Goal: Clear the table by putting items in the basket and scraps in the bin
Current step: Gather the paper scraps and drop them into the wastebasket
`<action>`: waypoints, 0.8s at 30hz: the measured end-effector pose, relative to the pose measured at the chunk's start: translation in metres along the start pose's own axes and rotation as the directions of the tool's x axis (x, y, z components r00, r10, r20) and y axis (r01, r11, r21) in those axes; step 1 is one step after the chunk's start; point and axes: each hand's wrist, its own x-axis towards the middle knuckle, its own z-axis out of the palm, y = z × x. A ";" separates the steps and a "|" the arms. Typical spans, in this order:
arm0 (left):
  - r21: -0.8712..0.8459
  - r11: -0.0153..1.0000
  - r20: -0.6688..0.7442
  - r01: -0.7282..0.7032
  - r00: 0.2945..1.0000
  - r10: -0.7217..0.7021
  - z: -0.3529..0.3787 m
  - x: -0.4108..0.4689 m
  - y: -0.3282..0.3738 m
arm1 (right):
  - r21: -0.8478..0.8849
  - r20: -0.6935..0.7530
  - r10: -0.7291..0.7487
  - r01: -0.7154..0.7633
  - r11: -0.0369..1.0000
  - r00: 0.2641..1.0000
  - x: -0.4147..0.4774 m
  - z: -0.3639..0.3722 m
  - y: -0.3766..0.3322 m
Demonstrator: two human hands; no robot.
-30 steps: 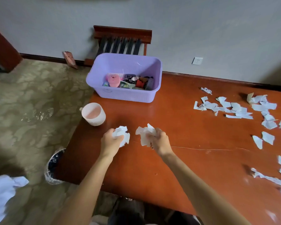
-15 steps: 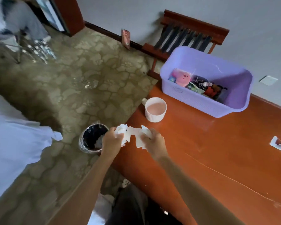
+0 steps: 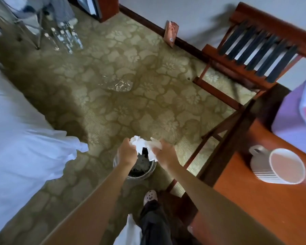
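White paper scraps [image 3: 143, 145], olive floral carpet [image 3: 131, 96], reddish-brown table [image 3: 265, 200], lilac basket [image 3: 290, 121]

The bin [image 3: 141, 175] stands on the floor [image 3: 113, 112], between the bed [image 3: 16, 138] on the left and the counter [image 3: 254, 209] on the right. Over it, the left hand [image 3: 127, 152] and right hand [image 3: 163, 153] hold paper scraps [image 3: 141, 144] between them. A shoe [image 3: 149, 197] is just before the bin. On the counter a mug [image 3: 279, 167] sits near the left edge, with the basket [image 3: 293, 121] behind it. A chair [image 3: 254, 50] stands behind the counter, against the wall [image 3: 193, 13].
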 end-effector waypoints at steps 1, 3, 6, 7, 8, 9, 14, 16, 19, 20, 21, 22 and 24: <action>0.036 0.999 0.012 0.007 1.000 -0.007 -0.003 0.021 -0.008 | -0.030 0.021 0.023 -0.022 0.999 1.000 0.019 0.015 -0.005; 0.064 0.998 0.045 0.021 0.999 -0.024 -0.003 0.040 -0.017 | -0.101 0.062 0.048 -0.042 0.994 0.997 0.040 0.027 -0.003; 0.117 0.993 0.070 0.026 0.997 -0.034 0.003 0.103 -0.056 | -0.176 0.132 0.113 -0.089 0.980 0.985 0.094 0.081 0.010; 0.133 0.990 0.077 0.040 0.996 -0.050 0.007 0.119 -0.067 | -0.193 0.147 0.140 -0.111 0.975 0.979 0.106 0.094 0.015; 0.141 0.989 0.082 0.043 0.995 -0.055 0.011 0.133 -0.079 | -0.215 0.156 0.156 -0.120 0.969 0.975 0.118 0.108 0.023; 0.148 0.988 0.090 0.047 0.994 -0.061 0.016 0.147 -0.088 | -0.232 0.165 0.177 -0.136 0.963 0.970 0.129 0.120 0.030; 0.179 0.982 0.155 0.065 0.983 -0.093 0.051 0.198 -0.142 | -0.337 0.246 0.252 -0.161 0.928 0.936 0.172 0.179 0.077; 0.199 0.977 0.163 0.076 0.981 -0.109 0.066 0.213 -0.165 | -0.339 0.249 0.275 -0.182 0.923 0.929 0.186 0.197 0.096; 0.189 0.975 0.194 0.118 0.969 -0.155 0.086 0.226 -0.190 | -0.324 0.238 0.329 -0.245 0.914 0.914 0.199 0.211 0.115; 0.170 0.976 0.214 0.138 0.961 -0.173 0.092 0.227 -0.195 | -0.315 0.249 0.350 -0.266 0.911 0.903 0.201 0.214 0.119; 0.148 0.977 0.233 0.156 0.954 -0.188 0.096 0.227 -0.199 | -0.301 0.270 0.375 -0.292 0.908 0.887 0.204 0.217 0.122; 0.131 0.975 0.249 0.178 0.946 -0.206 0.100 0.227 -0.202 | -0.283 0.296 0.401 -0.321 0.904 0.867 0.207 0.219 0.126; 0.097 0.971 0.261 0.219 0.936 -0.237 0.102 0.225 -0.205 | -0.262 0.334 0.445 -0.372 0.891 0.831 0.210 0.224 0.132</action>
